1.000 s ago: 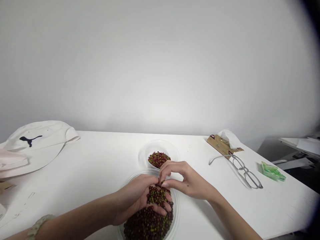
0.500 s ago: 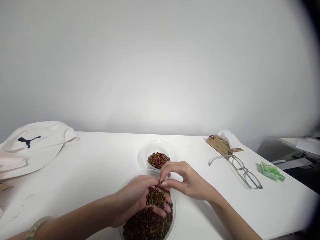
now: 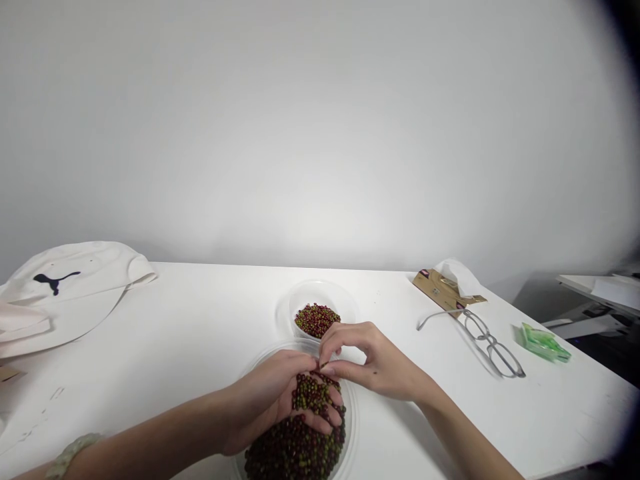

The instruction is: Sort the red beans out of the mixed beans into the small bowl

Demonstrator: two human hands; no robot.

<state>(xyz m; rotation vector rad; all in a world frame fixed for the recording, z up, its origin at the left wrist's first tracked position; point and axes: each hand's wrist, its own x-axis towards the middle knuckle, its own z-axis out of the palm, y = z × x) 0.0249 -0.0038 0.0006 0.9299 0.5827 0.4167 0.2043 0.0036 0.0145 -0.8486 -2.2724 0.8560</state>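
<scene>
My left hand (image 3: pixel 280 393) is cupped palm up over the larger clear bowl (image 3: pixel 353 417), fingers slightly apart, with a heap of mixed red and green beans (image 3: pixel 311 393) in the palm. More of these beans (image 3: pixel 295 450) fill the bowl beneath it. Thumb and forefinger of my right hand (image 3: pixel 363 360) are pinched on a tiny bean (image 3: pixel 323 365), beside my left thumb and just above the palm. Behind both hands stands a smaller clear bowl (image 3: pixel 345 293), holding red and green beans (image 3: pixel 317 319). Its near edge is partly hidden by my right hand.
A white cap (image 3: pixel 75 280) lies at the left of the white table (image 3: pixel 210 320). To the right are a tissue pack (image 3: pixel 443 290), grey eyeglasses (image 3: pixel 487 340) and a green packet (image 3: pixel 545 343). The wall (image 3: pixel 320 133) rises behind the table.
Both hands keep almost the same place and pose. My right fingertips have shifted very slightly at the pinch, where a bit of the bean now shows.
</scene>
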